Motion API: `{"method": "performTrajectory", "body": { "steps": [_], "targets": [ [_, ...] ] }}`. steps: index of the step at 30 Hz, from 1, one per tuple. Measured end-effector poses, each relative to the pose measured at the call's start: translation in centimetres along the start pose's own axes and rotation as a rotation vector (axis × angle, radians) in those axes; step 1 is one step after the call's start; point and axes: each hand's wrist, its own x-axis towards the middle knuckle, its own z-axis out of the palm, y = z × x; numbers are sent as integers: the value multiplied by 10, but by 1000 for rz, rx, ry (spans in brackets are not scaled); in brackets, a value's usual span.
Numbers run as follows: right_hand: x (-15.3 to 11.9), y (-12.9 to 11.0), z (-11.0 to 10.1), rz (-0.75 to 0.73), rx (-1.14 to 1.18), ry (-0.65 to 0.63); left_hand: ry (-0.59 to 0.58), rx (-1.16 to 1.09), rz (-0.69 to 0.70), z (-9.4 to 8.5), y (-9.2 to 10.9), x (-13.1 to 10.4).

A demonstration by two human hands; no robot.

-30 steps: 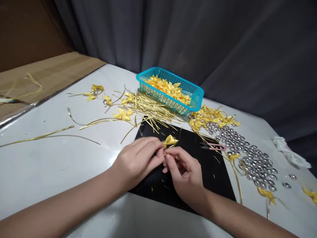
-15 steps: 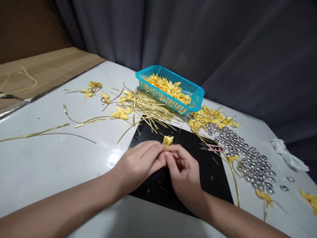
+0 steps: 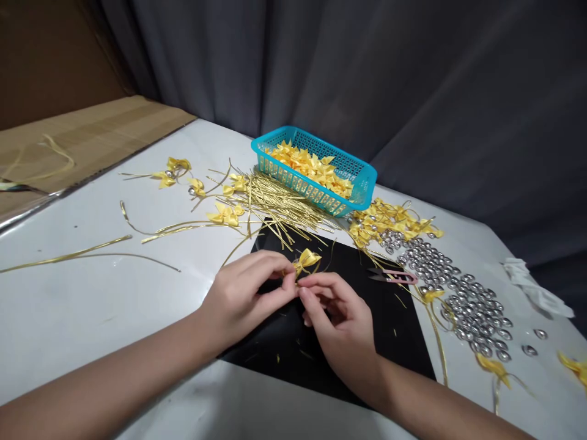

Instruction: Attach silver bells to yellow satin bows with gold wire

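Over a black mat [image 3: 293,360], a yellow ribbon bow [image 3: 306,260] shows just above my fingertips. My left hand [image 3: 254,290] is closed in a pinch at the bow's lower left side. My right hand [image 3: 342,315] pinches with thumb and forefinger just below it, at what looks like a gold cord end; the fingers hide most of that spot. The two hands' fingertips nearly touch. Beyond them lies a heap of cut gold cords [image 3: 284,198]. Pink-handled thread snips [image 3: 393,276] rest at the mat's right side.
A turquoise basket [image 3: 316,188] of yellow bows stands at the back. Several silver bell-like pieces [image 3: 472,305] spread over the right, beside a pile of corded bows [image 3: 389,221]. A white cloth [image 3: 536,287] lies far right; cardboard [image 3: 101,131] is at the left.
My left hand has shifted slightly left and its fingers have changed their pinch. The bow has turned and tilted to the right. My right hand stays close to its place.
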Motion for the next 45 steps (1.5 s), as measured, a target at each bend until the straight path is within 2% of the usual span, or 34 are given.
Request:
{"method": "performTrajectory", "body": {
  "steps": [4, 10, 14, 25, 32, 35, 38, 40, 42, 45],
  "targets": [
    [0, 0, 1, 35, -1, 27, 21, -37, -123, 0, 6, 3],
    [-1, 2, 0, -5, -21, 12, -40, -268, -371, 1, 11, 9],
    [-1, 2, -1, 1, -5, 26, -52, -339, -443, 1, 11, 10],
    [-2, 1, -2, 28, 4, 8, -87, -276, -411, 1, 10, 9],
    [-2, 4, 0, 34, 5, -9, -154, -219, -218, 1, 9, 7],
    [1, 5, -3, -9, 0, 84, -157, -211, -220, 0, 9, 7],
    [11, 1, -12, -174, -139, 198, -172, -228, -235, 1, 10, 7],
    [19, -5, -20, -305, -334, 97, -187, -238, -234, 1, 11, 7],
    [28, -11, -27, -374, -459, -48, -196, -267, -256, 2, 12, 7],
    [37, -15, -31, -328, -407, -187, -178, -357, -386, 3, 12, 9]
  ]
}}
